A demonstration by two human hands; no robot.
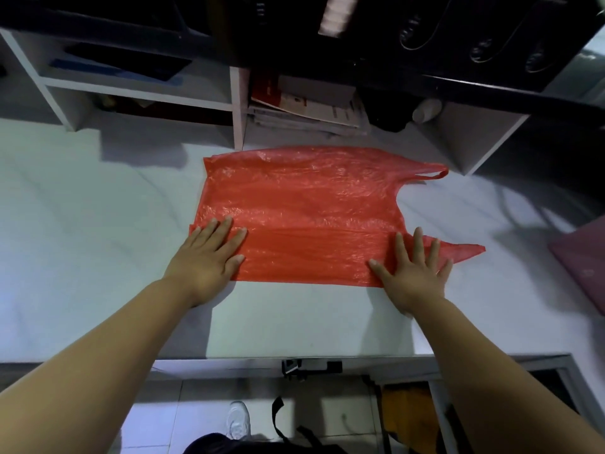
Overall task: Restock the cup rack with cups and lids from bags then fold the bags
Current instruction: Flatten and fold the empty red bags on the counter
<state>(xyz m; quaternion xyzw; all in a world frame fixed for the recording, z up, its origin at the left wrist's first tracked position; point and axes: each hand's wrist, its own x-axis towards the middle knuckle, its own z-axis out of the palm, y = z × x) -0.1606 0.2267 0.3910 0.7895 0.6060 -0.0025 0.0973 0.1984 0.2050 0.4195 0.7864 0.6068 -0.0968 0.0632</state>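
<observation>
A red plastic bag (304, 204) lies spread flat on the white table (98, 231), its two handles pointing right. A darker, doubled strip runs along its near edge. My left hand (209, 257) presses flat on the bag's near left corner with fingers straight. My right hand (415, 273) presses flat on the near right part, next to the lower handle, fingers spread. No cups, lids or cup rack are in view.
White shelf compartments (137, 90) stand behind the bag, with stacked papers and booklets (311, 109) and a white bottle (425, 109). A pinkish flat object (582, 263) lies at the table's right edge. A dark counter overhangs above. The table's front edge runs below my forearms.
</observation>
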